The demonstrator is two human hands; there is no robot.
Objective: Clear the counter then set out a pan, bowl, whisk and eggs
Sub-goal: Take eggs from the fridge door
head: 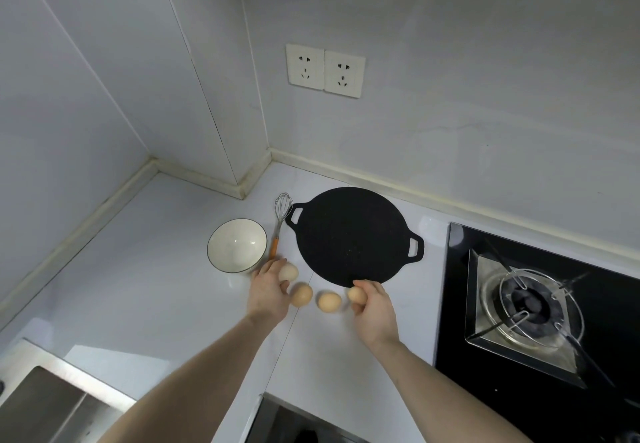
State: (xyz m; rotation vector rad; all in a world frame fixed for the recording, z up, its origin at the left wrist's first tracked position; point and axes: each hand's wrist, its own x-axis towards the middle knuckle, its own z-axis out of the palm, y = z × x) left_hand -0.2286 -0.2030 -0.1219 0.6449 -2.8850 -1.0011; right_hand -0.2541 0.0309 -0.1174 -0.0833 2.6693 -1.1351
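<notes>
A left hand [268,290] and right hand [374,307] each grip an egg on the counter [156,286] beside the black pan [353,234], bowl [237,250] and whisk [281,220]

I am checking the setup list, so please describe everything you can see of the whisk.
The whisk is a small balloon whisk with thin silver wire loops, a metal neck and an orange handle. It lies flat on the white counter, loops toward the wall, handle toward the person. It sits between the white bowl and the black pan, seemingly touching neither. The left hand is just below its handle end.
</notes>
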